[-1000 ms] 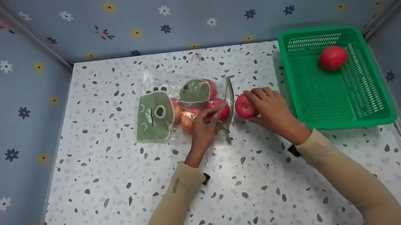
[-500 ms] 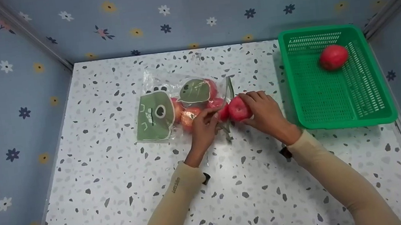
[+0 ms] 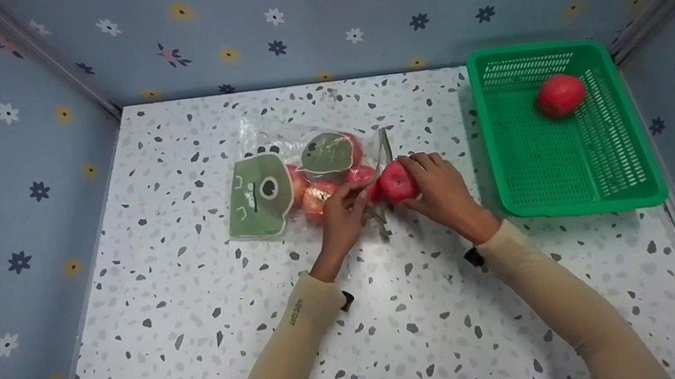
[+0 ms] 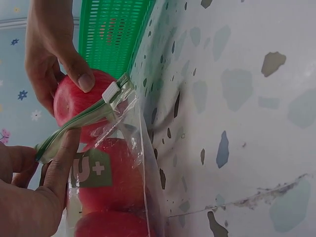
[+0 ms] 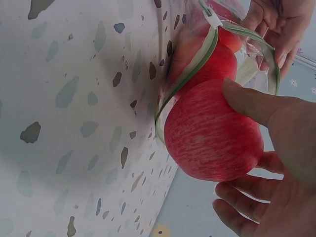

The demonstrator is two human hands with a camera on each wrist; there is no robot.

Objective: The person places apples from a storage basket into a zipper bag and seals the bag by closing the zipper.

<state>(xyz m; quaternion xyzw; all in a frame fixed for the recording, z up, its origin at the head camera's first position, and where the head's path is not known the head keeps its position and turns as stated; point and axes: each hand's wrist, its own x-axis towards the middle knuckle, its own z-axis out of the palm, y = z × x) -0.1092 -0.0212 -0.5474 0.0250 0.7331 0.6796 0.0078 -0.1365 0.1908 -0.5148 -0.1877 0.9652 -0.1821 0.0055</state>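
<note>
A clear zip bag (image 3: 257,198) with green cartoon prints lies on the table, several red apples inside it. My left hand (image 3: 342,217) pinches the upper edge of the bag's mouth, and in the left wrist view its fingers (image 4: 61,160) hold the green zip strip up. My right hand (image 3: 441,193) grips a red apple (image 3: 399,182) right at the opening. In the right wrist view that apple (image 5: 215,131) sits between thumb and fingers, partly inside the green-edged mouth. A white zip slider (image 4: 111,92) shows at one end of the strip.
A green plastic basket (image 3: 584,209) stands at the right, with one red apple (image 3: 561,95) in its far part. Flower-patterned walls (image 3: 318,20) bound the speckled white table (image 3: 203,345) at the back and sides.
My right hand has moved left with the apple, from beside the bag into its mouth. My left hand has stayed in place on the bag's edge.
</note>
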